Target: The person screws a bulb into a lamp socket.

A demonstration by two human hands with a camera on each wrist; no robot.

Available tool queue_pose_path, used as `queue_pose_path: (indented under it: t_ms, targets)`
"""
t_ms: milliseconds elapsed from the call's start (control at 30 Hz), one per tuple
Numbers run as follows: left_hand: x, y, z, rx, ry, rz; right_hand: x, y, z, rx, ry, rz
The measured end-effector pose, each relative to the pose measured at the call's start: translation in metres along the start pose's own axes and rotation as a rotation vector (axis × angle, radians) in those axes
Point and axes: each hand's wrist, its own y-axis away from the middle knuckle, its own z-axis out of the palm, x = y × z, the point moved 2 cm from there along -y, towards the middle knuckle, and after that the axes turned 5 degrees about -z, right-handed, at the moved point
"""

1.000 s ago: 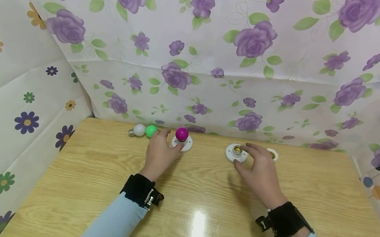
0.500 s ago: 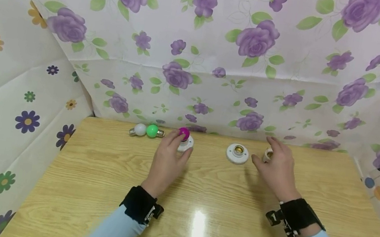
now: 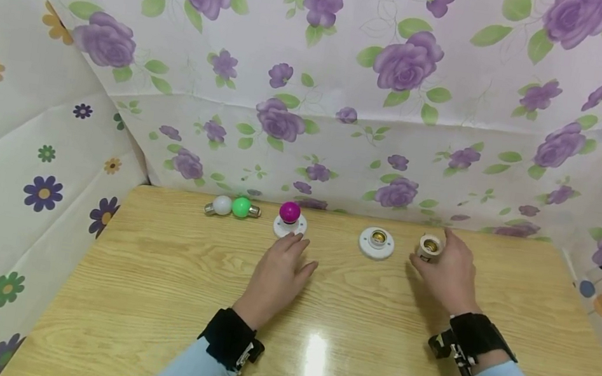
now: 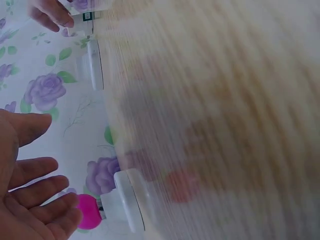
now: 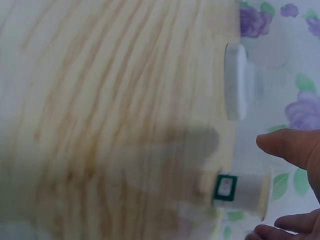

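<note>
My left hand (image 3: 272,280) is just in front of a round white lamp holder (image 3: 298,229) that has a magenta bulb (image 3: 290,212) upright in its socket. In the left wrist view its fingers (image 4: 42,192) are spread and relaxed, holding nothing. At the right, my right hand (image 3: 449,274) has thumb and fingers around a white cylindrical lamp holder (image 3: 428,251), its brass-lined opening facing up. The right wrist view shows a gap between the thumb (image 5: 285,142) and this holder; a green label (image 5: 225,187) marks its side. Finger contact is unclear.
A second round lamp holder (image 3: 376,245), its socket bulbless, stands between the hands. A white bulb (image 3: 222,204) and a green bulb (image 3: 241,206) lie at the back left of the wooden table (image 3: 158,296). A flowered cloth (image 3: 340,155) rises behind.
My left hand has passed over the magenta bulb and drawn back toward me. My right hand has shifted right from the middle lamp holder to the cylindrical one, which now shows between thumb and fingers.
</note>
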Motion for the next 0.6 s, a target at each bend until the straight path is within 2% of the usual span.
queue_pose_path:
  t_ms: [133, 267, 600]
  targets:
    - [-0.001, 0.002, 0.002, -0.044, -0.014, -0.029, 0.006, 0.002, 0.002, -0.022, -0.014, 0.056]
    - [-0.001, 0.002, 0.001, -0.055, -0.012, -0.036, 0.009, 0.002, 0.006, -0.038, -0.001, 0.109]
    - [-0.002, 0.002, -0.001, -0.060, -0.013, -0.033, 0.016, -0.001, 0.015, 0.041, 0.013, 0.092]
